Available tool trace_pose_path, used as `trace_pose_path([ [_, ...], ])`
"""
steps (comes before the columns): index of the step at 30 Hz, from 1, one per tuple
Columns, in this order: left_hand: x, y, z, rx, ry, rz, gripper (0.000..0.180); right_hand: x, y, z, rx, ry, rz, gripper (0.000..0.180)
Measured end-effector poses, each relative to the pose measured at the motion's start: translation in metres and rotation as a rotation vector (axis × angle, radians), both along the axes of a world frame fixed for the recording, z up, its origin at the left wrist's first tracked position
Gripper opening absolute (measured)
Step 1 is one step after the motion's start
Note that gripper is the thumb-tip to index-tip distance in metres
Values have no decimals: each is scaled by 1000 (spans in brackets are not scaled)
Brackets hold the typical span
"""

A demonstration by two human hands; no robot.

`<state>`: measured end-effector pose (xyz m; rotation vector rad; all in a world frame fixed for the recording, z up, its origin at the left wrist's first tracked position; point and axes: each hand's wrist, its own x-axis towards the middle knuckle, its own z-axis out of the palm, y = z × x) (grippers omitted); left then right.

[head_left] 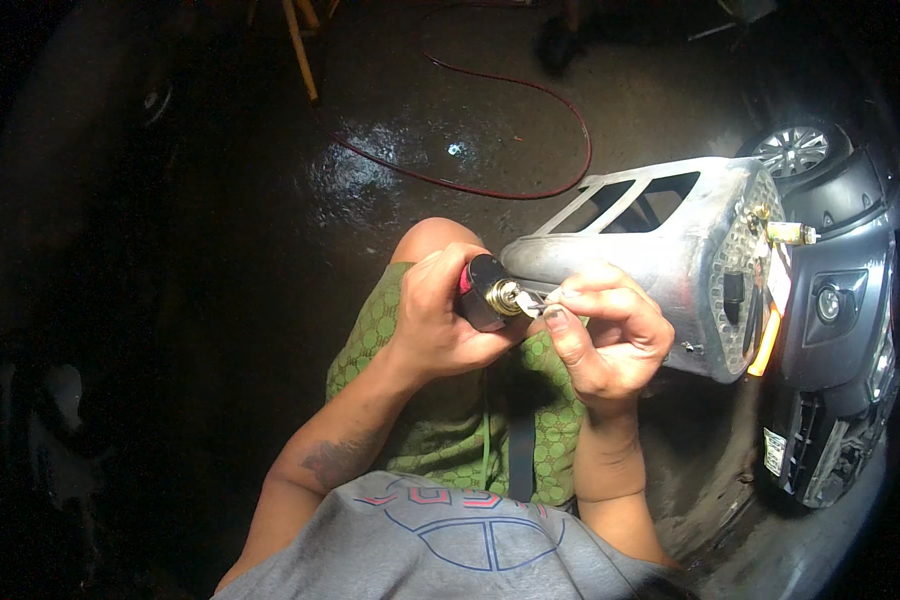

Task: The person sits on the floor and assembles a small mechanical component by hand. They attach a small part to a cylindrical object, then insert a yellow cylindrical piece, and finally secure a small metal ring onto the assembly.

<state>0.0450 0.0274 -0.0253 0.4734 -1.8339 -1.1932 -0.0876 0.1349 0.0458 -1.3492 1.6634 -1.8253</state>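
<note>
My left hand [432, 312] is wrapped round a dark, black and red can-like object [479, 278]. A brass-coloured collar [503, 297] and a pale tip stick out of its end toward the right. My right hand [610, 330] has thumb and forefinger pinched together on a small thin dark piece [540, 306], right beside that tip. Whether the piece touches the tip, and exactly what it is, I cannot make out. Both hands are over my lap, above the green patterned shorts [410, 430].
To the right is a worn grey stool [660, 250]; a small yellow-labelled cylinder [790, 233], an orange-handled tool [766, 342] and small parts are on its top. Beyond it are a dark grey car bumper [840, 320] and wheel [795, 150]. A red hose [500, 192] loops over the wet floor.
</note>
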Motion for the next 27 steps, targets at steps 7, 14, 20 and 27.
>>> trace_pose_path([
  [7,3,-1,0,0,-75,-20,55,-1,-1,1,33,113,-9,16],
  [14,2,-1,3,-12,-74,-13,54,-6,0,2,-4,188,-53,16],
  [20,1,-1,3,-13,-43,-5,52,-3,0,3,9,187,-19,16],
  [27,1,-1,5,-20,-56,-2,50,-6,0,4,6,202,-39,17],
])
